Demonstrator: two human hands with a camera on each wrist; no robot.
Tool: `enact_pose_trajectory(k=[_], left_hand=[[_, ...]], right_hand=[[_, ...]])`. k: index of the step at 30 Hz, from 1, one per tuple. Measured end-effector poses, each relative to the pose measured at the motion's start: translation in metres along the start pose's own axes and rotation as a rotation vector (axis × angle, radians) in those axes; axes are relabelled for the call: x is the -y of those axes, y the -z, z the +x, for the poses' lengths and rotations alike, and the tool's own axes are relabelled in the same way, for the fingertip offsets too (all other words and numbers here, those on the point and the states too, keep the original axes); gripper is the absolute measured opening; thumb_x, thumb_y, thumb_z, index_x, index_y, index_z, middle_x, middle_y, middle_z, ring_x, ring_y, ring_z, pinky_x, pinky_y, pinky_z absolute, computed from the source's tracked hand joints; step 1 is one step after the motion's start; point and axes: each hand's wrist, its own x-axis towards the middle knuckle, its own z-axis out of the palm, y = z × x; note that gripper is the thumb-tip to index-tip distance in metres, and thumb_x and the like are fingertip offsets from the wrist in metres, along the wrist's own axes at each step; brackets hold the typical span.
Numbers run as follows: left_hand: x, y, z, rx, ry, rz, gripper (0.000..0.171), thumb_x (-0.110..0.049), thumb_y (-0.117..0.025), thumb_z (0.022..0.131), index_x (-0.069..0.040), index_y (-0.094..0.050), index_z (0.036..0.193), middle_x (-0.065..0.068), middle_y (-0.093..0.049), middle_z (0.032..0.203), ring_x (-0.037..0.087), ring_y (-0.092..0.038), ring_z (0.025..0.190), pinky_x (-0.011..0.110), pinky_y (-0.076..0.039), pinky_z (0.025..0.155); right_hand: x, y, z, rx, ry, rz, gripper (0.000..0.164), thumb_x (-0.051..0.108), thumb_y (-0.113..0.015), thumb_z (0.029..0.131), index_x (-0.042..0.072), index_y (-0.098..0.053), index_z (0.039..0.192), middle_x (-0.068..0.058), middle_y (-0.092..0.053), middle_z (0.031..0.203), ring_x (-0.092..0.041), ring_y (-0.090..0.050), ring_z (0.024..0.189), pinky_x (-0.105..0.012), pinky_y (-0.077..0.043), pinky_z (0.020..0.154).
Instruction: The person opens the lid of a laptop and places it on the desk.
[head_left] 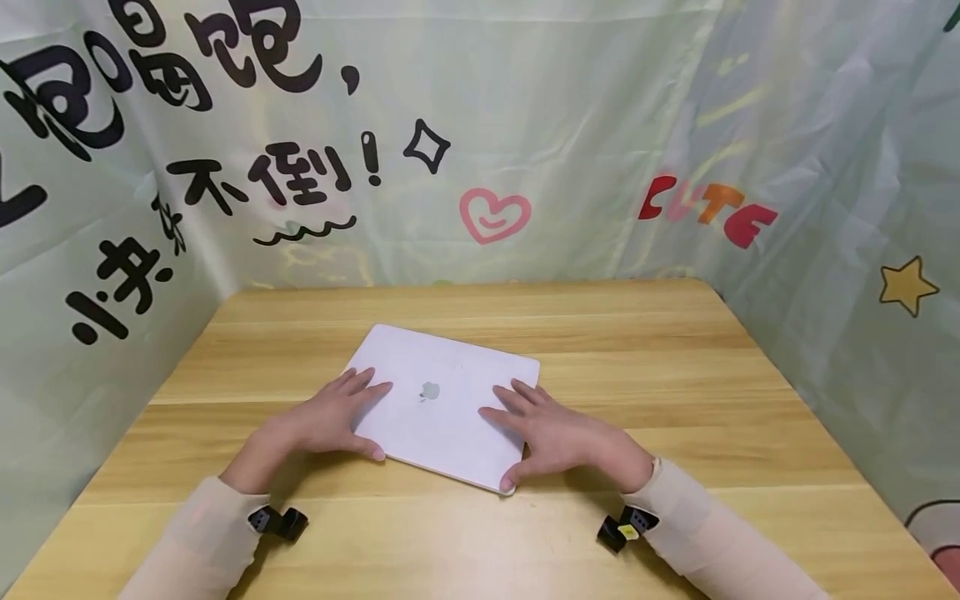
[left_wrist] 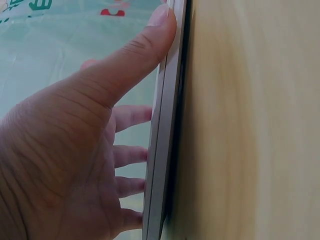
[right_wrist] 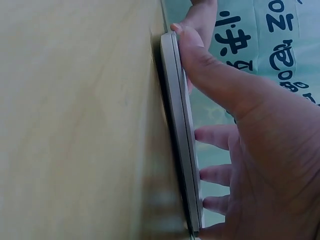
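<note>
A silver laptop [head_left: 450, 425] with an apple logo lies closed on the wooden table, turned slightly askew. My left hand [head_left: 322, 421] rests on the lid's left side with fingers spread, its thumb at the front edge. On the right side, my right hand [head_left: 562, 435] touches the lid with spread fingertips, thumb by the near right corner. Both wrist views show the laptop's thin side [left_wrist: 162, 120] edge-on, the lid down against the base. Several fingertips [right_wrist: 207, 172] of the right hand meet the lid there, palm raised off it.
The wooden table [head_left: 615, 333] reaches back to a pale green cloth [head_left: 570, 125] printed with dark writing, a heart and coloured letters. Cloth also hangs along both sides. Small black devices [head_left: 281, 523] are strapped at both wrists, over light sleeves.
</note>
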Motion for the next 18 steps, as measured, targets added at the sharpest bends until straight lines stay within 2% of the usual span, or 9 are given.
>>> enact_pose_trajectory(k=[5, 10, 18], left_hand=[[-0.004, 0.0, -0.001, 0.01, 0.007, -0.013, 0.113, -0.08, -0.063, 0.069, -0.012, -0.032, 0.154, 0.024, -0.015, 0.159, 0.049, -0.009, 0.144, 0.065, -0.015, 0.112], [-0.009, 0.0, -0.001, 0.022, 0.012, -0.014, 0.11, -0.079, -0.063, 0.071, -0.014, -0.032, 0.154, 0.023, -0.014, 0.16, 0.048, -0.008, 0.144, 0.064, -0.016, 0.112], [-0.02, 0.002, -0.001, 0.043, 0.004, -0.024, 0.104, -0.075, -0.062, 0.075, -0.016, -0.031, 0.155, 0.022, -0.012, 0.16, 0.048, -0.007, 0.144, 0.064, -0.017, 0.112]], right_hand=[[0.003, 0.001, -0.002, 0.028, -0.022, -0.021, 0.109, 0.08, -0.058, 0.073, 0.019, -0.024, 0.157, -0.014, -0.007, 0.163, -0.041, -0.002, 0.147, -0.056, -0.007, 0.117], [0.007, -0.001, -0.002, 0.041, -0.01, -0.029, 0.113, 0.083, -0.058, 0.071, 0.019, -0.023, 0.157, -0.015, -0.007, 0.163, -0.042, -0.002, 0.146, -0.063, -0.008, 0.113], [-0.002, 0.002, -0.01, 0.031, 0.026, -0.044, 0.106, 0.076, -0.06, 0.077, 0.018, -0.024, 0.157, -0.016, -0.008, 0.162, -0.044, -0.003, 0.146, -0.067, -0.008, 0.112]])
